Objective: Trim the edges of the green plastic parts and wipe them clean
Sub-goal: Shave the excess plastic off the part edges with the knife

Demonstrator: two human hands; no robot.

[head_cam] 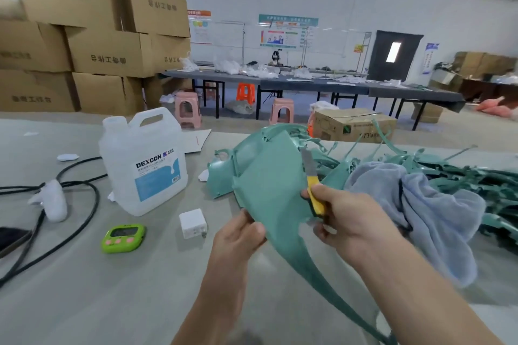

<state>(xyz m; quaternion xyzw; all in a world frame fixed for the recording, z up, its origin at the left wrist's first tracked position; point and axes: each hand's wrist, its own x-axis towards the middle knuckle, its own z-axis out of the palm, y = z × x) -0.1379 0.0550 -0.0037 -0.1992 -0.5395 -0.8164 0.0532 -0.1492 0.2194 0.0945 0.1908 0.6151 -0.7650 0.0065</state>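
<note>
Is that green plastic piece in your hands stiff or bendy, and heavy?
Probably light: the left hand holds the green part up by one pinched edge. Likely slightly bendy: a thin shell with a long narrow tail. The broad panel keeps its shape, so hardly floppy.

The left hand (241, 235) pinches the near edge of a large green plastic part (269, 185), held up over the grey table (112, 288). The right hand (344, 216) grips a yellow-handled knife (312, 185), its blade pointing up along the part's right edge, perhaps touching it. A blue-grey cloth (420, 204) lies just to the right, over a heap of green offcuts (462, 176). To the left stand a white DEXCON jug (143, 162), a green timer (123, 237), a white charger (192, 223) and black cables (70, 204).
</note>
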